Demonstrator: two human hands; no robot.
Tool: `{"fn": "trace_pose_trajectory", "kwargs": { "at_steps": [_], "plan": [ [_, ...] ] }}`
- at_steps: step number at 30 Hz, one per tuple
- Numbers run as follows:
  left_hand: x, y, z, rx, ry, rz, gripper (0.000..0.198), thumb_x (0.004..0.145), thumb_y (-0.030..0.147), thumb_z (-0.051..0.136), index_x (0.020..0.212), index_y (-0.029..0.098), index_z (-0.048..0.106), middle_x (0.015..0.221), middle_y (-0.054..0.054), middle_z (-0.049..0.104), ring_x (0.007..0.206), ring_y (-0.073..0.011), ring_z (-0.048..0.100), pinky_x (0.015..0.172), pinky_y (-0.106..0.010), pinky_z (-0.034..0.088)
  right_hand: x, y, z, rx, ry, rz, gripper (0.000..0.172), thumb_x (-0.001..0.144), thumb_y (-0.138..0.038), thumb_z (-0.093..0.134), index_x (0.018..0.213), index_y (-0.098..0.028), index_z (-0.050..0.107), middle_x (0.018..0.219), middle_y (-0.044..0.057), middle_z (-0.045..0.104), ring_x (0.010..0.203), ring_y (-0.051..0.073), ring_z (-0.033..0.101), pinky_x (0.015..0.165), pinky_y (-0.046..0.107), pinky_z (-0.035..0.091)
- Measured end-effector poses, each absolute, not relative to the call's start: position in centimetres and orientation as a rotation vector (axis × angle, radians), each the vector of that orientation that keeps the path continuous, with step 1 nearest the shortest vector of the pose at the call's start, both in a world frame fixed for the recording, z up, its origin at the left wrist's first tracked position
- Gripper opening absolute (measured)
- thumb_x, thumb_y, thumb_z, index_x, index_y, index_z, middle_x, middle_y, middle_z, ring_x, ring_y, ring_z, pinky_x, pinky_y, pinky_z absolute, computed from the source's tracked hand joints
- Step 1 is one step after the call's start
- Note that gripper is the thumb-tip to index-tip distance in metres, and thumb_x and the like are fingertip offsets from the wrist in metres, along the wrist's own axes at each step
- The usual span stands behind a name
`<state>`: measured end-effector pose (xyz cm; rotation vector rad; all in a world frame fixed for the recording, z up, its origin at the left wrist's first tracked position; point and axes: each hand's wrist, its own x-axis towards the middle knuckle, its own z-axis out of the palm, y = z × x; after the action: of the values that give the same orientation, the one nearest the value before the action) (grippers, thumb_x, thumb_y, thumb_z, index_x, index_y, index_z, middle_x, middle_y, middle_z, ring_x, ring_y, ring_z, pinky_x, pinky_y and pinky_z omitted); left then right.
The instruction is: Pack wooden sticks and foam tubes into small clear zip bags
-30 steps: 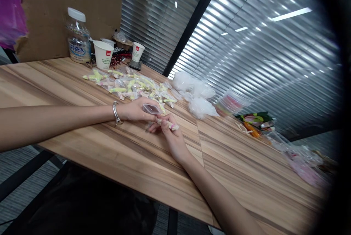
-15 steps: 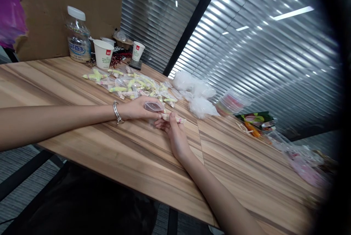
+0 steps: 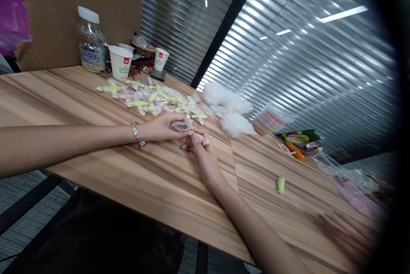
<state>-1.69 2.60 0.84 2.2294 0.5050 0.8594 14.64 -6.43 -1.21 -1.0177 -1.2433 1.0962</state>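
My left hand (image 3: 162, 128), with a silver bracelet on the wrist, pinches a small clear plastic bag (image 3: 179, 126) just above the wooden table (image 3: 144, 180). My right hand (image 3: 201, 154) holds a pale pink and yellow twisted candy (image 3: 200, 137) at the bag's mouth; its tip touches the opening. Both hands are closed on what they hold. A pile of filled clear bags of yellow and pink candy (image 3: 150, 97) lies just beyond my left hand.
A loose green candy (image 3: 281, 185) lies on the table to the right. Another person's blurred hand (image 3: 347, 233) shows at the lower right. White puffy bags (image 3: 230, 114), a clear tub (image 3: 270, 119), paper cups (image 3: 121, 62), a plastic jar (image 3: 90, 43) and a green packet (image 3: 299, 138) stand farther back.
The candy in my right hand has moved closer to the bag's mouth. A green candy has appeared on the table at right, and another person's hand has come into view.
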Motion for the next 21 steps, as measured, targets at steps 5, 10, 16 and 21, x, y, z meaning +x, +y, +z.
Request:
{"fn": "trace_pose_trajectory", "kwargs": {
  "at_steps": [5, 10, 16, 21],
  "plan": [
    [-1.6, 2.9, 0.5, 2.266, 0.594, 0.851, 0.029, 0.079, 0.039, 0.060, 0.095, 0.015, 0.063, 0.089, -0.002, 0.066, 0.085, -0.0163, 0.060, 0.075, -0.024, 0.044, 15.2, -6.5, -1.1, -1.095, -1.179, 0.873, 0.019, 0.086, -0.038, 0.055, 0.093, -0.022, 0.050, 0.064, -0.006, 0.049, 0.055, 0.008, 0.046, 0.056, 0.022, 0.041],
    [-1.6, 2.9, 0.7, 2.310, 0.607, 0.754, 0.032, 0.078, 0.041, 0.061, 0.098, 0.016, 0.062, 0.094, -0.003, 0.065, 0.088, -0.0175, 0.058, 0.077, -0.024, 0.042, 15.4, -6.9, -0.6, -1.029, -1.097, 0.567, 0.012, 0.090, -0.034, 0.051, 0.091, -0.022, 0.047, 0.065, -0.006, 0.046, 0.055, 0.008, 0.044, 0.057, 0.022, 0.039],
    [-1.6, 2.7, 0.8, 2.369, 0.578, 0.735, 0.029, 0.078, 0.037, 0.061, 0.098, 0.015, 0.062, 0.091, -0.002, 0.065, 0.082, -0.0156, 0.057, 0.072, -0.022, 0.041, 14.7, -7.9, 0.0, -1.073, -1.290, 0.517, 0.011, 0.088, -0.031, 0.053, 0.094, -0.021, 0.053, 0.076, -0.002, 0.052, 0.064, 0.010, 0.050, 0.062, 0.024, 0.041],
    [-1.6, 2.4, 0.7, 2.408, 0.539, 0.712, 0.027, 0.081, 0.034, 0.059, 0.100, 0.016, 0.062, 0.088, -0.002, 0.065, 0.079, -0.0153, 0.057, 0.068, -0.022, 0.040, 14.7, -7.9, -0.3, -1.095, -1.437, 0.461, 0.010, 0.087, -0.027, 0.056, 0.095, -0.022, 0.059, 0.091, 0.002, 0.060, 0.077, 0.013, 0.055, 0.070, 0.027, 0.044]
  ]
}}
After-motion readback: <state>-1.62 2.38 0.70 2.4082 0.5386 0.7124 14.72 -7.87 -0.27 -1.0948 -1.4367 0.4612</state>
